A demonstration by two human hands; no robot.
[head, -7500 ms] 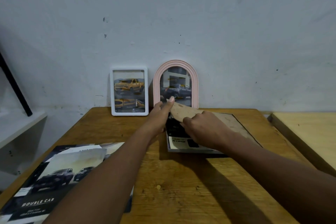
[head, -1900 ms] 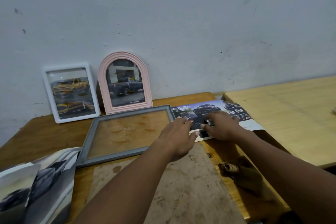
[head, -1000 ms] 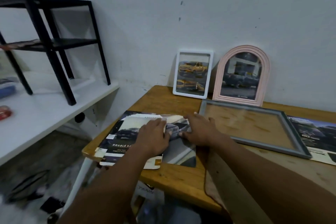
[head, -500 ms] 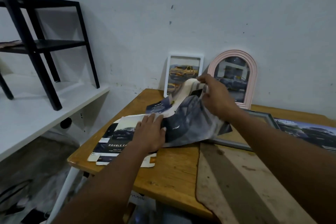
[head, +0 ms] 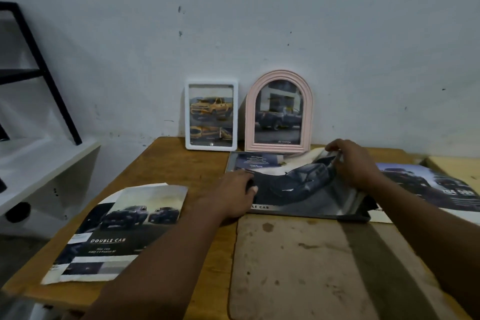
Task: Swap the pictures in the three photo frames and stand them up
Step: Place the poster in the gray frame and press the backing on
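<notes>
Shifted onto grey frame (head: 311, 214), car picture (head: 298, 184): right hand (head: 355, 163) pinches it, flat left hand (head: 231, 195) presses.

Surroundings of the work area.
A brown wooden table (head: 181, 163) is standing against a grey, scuffed wall (head: 259, 21); to its left a white shelf (head: 39, 163) is carrying a black metal rack (head: 42, 70), and at the right edge a paler wooden surface (head: 459, 167) is lying just beside the table.
</notes>
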